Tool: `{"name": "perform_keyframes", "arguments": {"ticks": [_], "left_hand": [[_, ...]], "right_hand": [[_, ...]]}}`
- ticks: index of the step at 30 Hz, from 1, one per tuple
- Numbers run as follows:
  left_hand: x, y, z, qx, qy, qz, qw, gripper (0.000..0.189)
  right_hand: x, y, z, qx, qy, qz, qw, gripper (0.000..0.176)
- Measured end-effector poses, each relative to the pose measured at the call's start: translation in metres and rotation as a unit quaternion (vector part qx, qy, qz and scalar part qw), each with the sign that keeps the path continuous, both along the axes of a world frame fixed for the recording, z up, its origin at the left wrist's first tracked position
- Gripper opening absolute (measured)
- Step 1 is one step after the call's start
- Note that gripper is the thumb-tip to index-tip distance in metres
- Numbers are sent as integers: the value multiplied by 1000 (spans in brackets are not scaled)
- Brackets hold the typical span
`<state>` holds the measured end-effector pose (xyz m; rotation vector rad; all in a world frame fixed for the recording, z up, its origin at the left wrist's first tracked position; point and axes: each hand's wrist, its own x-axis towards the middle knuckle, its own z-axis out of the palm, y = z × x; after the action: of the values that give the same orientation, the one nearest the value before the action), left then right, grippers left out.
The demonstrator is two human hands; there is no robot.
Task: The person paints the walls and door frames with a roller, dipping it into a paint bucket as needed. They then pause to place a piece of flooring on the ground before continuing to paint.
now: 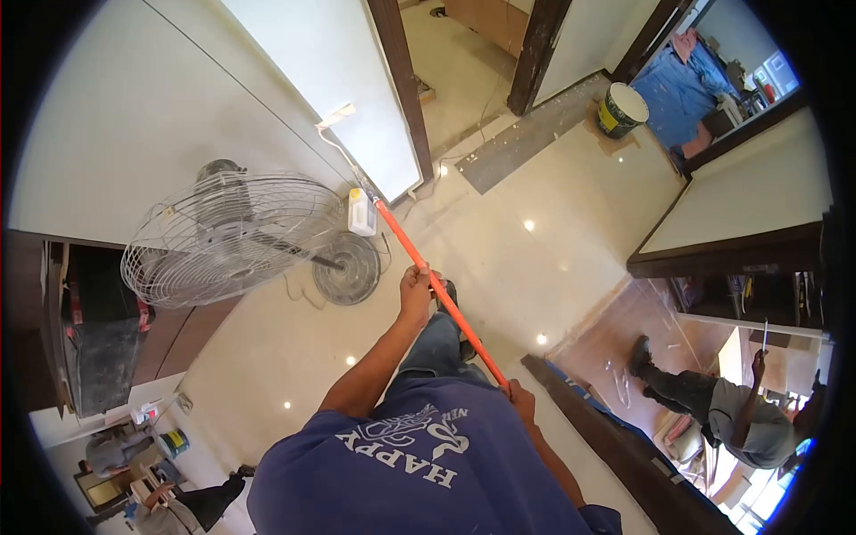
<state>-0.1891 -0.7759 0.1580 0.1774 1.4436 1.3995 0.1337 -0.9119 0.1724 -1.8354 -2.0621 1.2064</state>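
A paint roller (336, 116) on a long orange extension pole (406, 241) reaches up and away from me, its pale sleeve against the white wall (357, 71). My left hand (417, 289) is wrapped round the middle of the pole. Lower down, close to my shirt, my right hand (520, 399) grips the pole near its bottom end. Just left of the pole's upper end, a white jug (361, 214) with a yellow cap stands by the wall.
A large pedestal fan (232, 236) stands at left on its round base (346, 270). Further off, a paint bucket (622, 109) sits on the floor near a grey strip (517, 147). One person (749, 410) works at right, and other people (165, 513) are at lower left.
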Motion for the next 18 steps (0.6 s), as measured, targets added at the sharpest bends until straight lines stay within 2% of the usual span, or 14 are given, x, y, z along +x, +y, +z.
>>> {"name": "perform_keyframes", "arguments": {"ticks": [5, 8, 13, 18], "left_hand": [[4, 11, 48, 82, 36, 18, 996, 24], [0, 17, 71, 117, 47, 12, 992, 24], [-9, 30, 147, 164, 100, 38, 981, 24], [-24, 43, 182, 235, 137, 73, 960, 25]], "right_hand": [[-1, 16, 3, 66, 10, 14, 998, 28], [1, 29, 2, 115, 66, 26, 991, 24], [-27, 54, 38, 136, 105, 34, 984, 21], [-50, 75, 57, 148, 162, 37, 975, 17]]}}
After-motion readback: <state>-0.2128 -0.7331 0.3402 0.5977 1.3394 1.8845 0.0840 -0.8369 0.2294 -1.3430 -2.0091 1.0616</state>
